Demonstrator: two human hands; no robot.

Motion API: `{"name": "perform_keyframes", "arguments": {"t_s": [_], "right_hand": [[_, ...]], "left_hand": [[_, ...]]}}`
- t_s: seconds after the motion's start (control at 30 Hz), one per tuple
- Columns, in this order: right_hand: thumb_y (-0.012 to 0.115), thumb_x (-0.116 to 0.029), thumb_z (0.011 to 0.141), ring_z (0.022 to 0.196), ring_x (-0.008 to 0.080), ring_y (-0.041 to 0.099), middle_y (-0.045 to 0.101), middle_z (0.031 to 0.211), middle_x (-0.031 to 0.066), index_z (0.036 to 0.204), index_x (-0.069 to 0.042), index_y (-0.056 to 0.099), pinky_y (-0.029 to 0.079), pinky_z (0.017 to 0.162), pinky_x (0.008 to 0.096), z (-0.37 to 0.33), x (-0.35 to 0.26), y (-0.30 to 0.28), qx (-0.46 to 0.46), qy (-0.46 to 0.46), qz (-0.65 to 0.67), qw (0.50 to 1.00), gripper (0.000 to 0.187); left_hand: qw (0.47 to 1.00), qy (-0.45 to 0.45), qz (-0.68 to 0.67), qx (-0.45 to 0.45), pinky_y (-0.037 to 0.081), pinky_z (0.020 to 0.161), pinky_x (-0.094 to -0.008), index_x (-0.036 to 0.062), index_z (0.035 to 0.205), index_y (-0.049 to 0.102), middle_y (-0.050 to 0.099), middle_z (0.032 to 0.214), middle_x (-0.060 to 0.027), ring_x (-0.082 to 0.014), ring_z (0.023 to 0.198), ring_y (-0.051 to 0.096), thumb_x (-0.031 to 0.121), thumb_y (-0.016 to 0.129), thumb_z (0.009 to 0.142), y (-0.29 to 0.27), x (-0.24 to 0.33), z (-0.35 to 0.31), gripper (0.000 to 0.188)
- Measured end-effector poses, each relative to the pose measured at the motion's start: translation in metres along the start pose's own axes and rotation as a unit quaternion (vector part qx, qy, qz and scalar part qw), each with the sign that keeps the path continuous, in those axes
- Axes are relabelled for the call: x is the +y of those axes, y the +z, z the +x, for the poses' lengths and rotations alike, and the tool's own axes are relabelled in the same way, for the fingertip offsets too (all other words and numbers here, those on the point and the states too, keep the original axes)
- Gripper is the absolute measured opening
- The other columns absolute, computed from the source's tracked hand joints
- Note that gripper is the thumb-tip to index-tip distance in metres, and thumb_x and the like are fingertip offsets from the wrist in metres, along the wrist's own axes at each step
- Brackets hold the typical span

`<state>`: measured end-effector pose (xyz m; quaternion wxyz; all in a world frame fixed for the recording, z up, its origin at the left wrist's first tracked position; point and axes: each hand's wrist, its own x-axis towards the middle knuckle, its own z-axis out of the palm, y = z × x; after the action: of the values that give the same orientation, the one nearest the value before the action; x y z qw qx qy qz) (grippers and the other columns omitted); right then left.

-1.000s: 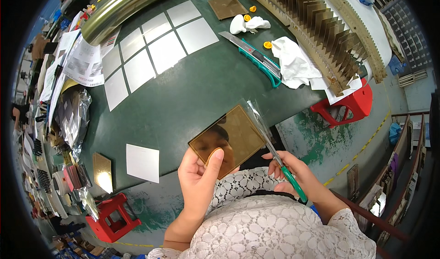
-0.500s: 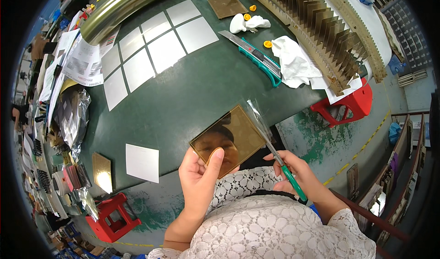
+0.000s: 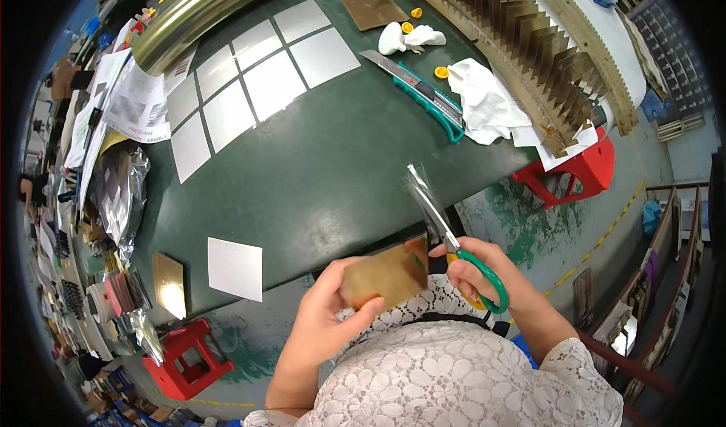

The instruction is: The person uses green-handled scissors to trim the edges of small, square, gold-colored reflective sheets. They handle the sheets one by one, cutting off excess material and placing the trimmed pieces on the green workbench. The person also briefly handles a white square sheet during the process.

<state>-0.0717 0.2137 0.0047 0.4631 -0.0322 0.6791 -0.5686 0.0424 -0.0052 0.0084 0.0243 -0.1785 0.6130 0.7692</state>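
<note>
My left hand (image 3: 324, 317) is closed round a small rectangular gold mirror-like plate (image 3: 387, 276), its thumb along the lower edge. The plate is tilted and a little blurred above my lap. In my right hand (image 3: 488, 268) is a pair of scissors (image 3: 482, 274) with green and yellow handles, the blades pointing away over the table edge. A strip of clear film seems to cling beside the blades. The plate's right end comes close to the right hand's fingertips; whether they touch I cannot tell. A white square sheet (image 3: 235, 269) lies on the green table (image 3: 302, 177) left of the plate.
Several silvery squares (image 3: 274, 83) lie in rows farther back. Beside them are a green utility knife (image 3: 423, 94), a white cloth (image 3: 484, 102), yellow finger cots (image 3: 442, 72) and a slotted rack of plates (image 3: 522, 41). Red stools (image 3: 185, 359) stand at the table's edges.
The gold plate has turned and dropped closer to my lap, its reflection changed. The scissors have rotated in my right hand, so the yellow handle now shows beside the green one.
</note>
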Motion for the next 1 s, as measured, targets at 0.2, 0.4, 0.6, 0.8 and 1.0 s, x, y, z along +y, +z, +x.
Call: {"name": "perform_keyframes", "arguments": {"t_s": [0.2, 0.4, 0.6, 0.8, 1.0], "right_hand": [[0.067, -0.034, 0.086, 0.062, 0.0063, 0.049, 0.053, 0.078, 0.0023, 0.124, 0.002, 0.051, 0.040, 0.055, 0.0205, -0.010, 0.008, 0.000, -0.034, -0.074, 0.006, 0.997, 0.054], [0.072, -0.049, 0.079, 0.073, 0.0075, 0.050, 0.054, 0.087, 0.0033, 0.128, 0.002, 0.047, 0.041, 0.065, 0.0209, -0.018, 0.014, 0.007, -0.058, -0.097, 0.007, 0.994, 0.075], [0.072, -0.049, 0.079, 0.072, 0.0069, 0.050, 0.054, 0.088, 0.0043, 0.129, 0.002, 0.046, 0.041, 0.065, 0.0207, -0.018, 0.017, 0.007, -0.060, -0.099, -0.001, 0.993, 0.076], [0.076, -0.037, 0.077, 0.074, 0.0069, 0.049, 0.054, 0.089, 0.0030, 0.129, 0.000, 0.047, 0.041, 0.068, 0.0205, -0.019, 0.013, 0.006, -0.066, -0.088, 0.010, 0.994, 0.070], [0.081, -0.028, 0.073, 0.078, 0.0088, 0.048, 0.053, 0.091, 0.0017, 0.129, -0.004, 0.049, 0.041, 0.073, 0.0226, -0.020, 0.013, 0.006, -0.071, -0.101, -0.035, 0.992, 0.069]], "left_hand": [[0.988, 0.058, -0.010, 0.143, 0.050, 0.075, -0.0244, -0.0036, 0.095, 0.062, 0.068, 0.087, -0.0081, -0.0121, 0.081, 0.064, -0.005, 0.070, 0.077, -0.009, 0.027, 0.010, 0.020], [0.950, -0.029, -0.298, 0.086, 0.056, 0.061, -0.0268, -0.0019, 0.109, 0.059, 0.067, 0.094, -0.0092, -0.0146, 0.078, 0.067, 0.015, 0.061, 0.092, -0.013, 0.003, 0.035, 0.024], [0.953, 0.004, -0.293, 0.078, 0.054, 0.078, -0.0316, -0.0015, 0.110, 0.059, 0.066, 0.102, -0.0095, -0.0159, 0.089, 0.065, 0.007, 0.062, 0.087, -0.014, 0.003, 0.036, 0.025], [0.909, -0.068, -0.360, 0.199, 0.051, 0.084, -0.0331, 0.0044, 0.111, 0.059, 0.065, 0.104, -0.0062, -0.0153, 0.100, 0.061, 0.014, 0.064, 0.088, -0.009, 0.004, 0.036, 0.026], [0.978, 0.006, -0.162, 0.128, 0.054, 0.056, -0.0310, -0.0009, 0.117, 0.050, 0.064, 0.101, -0.0129, -0.0192, 0.079, 0.066, 0.010, 0.064, 0.086, 0.001, 0.004, 0.036, 0.036]]}}
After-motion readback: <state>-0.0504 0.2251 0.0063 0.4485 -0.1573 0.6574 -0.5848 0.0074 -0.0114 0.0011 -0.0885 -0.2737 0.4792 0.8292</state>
